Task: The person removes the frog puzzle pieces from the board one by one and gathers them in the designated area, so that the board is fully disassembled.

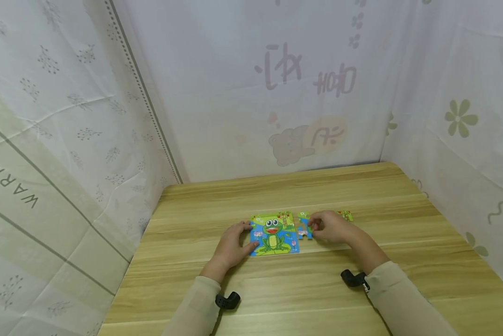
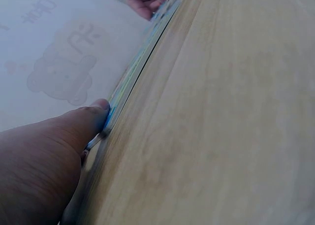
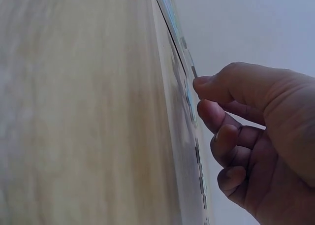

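A square frog puzzle (image 1: 274,241) lies flat on the wooden table, its green frog on a blue background. At its left side rests my left hand (image 1: 231,247), thumb on the lower left part and fingertips at the upper left edge. The left wrist view shows that thumb (image 2: 88,121) against the puzzle's edge. Just right of the frog puzzle, my right hand (image 1: 329,226) pinches a blue jigsaw piece (image 1: 302,232) between thumb and fingertips. Its other fingers (image 3: 231,178) curl inward in the right wrist view. The right hand partly covers the pieces under it.
More green and red jigsaw pieces (image 1: 346,215) lie behind the right hand. The wooden table (image 1: 276,294) stretches in front of both forearms. Patterned cloth (image 1: 234,93) hangs behind the table and along both sides. A black wrist camera (image 1: 228,301) sits on the left cuff, another (image 1: 353,278) on the right.
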Available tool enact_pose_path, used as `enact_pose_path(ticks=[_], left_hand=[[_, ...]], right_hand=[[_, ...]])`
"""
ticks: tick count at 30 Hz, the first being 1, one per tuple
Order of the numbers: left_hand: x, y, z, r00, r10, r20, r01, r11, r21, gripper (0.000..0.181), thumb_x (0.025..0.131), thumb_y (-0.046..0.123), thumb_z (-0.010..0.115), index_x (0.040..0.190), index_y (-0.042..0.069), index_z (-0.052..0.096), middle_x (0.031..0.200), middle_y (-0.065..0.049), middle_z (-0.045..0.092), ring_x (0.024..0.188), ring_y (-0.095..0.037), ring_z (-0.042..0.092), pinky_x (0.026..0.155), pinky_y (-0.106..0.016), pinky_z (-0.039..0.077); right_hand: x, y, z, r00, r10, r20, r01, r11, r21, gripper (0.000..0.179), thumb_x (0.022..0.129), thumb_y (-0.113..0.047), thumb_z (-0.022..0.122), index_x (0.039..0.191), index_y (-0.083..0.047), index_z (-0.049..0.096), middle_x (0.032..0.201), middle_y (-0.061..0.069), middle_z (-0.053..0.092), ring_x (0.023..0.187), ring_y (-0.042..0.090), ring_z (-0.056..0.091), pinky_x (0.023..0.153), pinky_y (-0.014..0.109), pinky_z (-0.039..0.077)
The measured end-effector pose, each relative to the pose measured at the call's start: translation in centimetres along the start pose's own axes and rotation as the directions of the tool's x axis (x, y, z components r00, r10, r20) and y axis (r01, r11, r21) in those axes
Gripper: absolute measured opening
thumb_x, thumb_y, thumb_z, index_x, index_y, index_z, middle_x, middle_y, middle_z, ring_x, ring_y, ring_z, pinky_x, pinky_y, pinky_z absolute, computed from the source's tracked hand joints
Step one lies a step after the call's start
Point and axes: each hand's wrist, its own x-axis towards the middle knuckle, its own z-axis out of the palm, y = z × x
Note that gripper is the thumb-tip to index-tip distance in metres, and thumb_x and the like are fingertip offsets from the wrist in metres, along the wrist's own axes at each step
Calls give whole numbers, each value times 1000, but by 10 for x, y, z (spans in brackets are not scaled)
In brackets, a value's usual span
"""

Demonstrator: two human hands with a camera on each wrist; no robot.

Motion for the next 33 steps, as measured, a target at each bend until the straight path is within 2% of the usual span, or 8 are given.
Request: enact_pose_path(ticks=[33], left_hand=[[0, -1, 1, 1000, -4, -3, 4, 1000, 16, 57, 96, 44, 77, 143, 17, 60, 158, -2, 52, 149, -29, 42, 123, -51, 33]], right_hand=[[-3, 8, 2, 1000, 13, -10, -13, 1000, -11, 17, 94, 1, 74, 109, -8, 73, 88, -3, 65, 82, 16, 58, 72, 31, 54]])
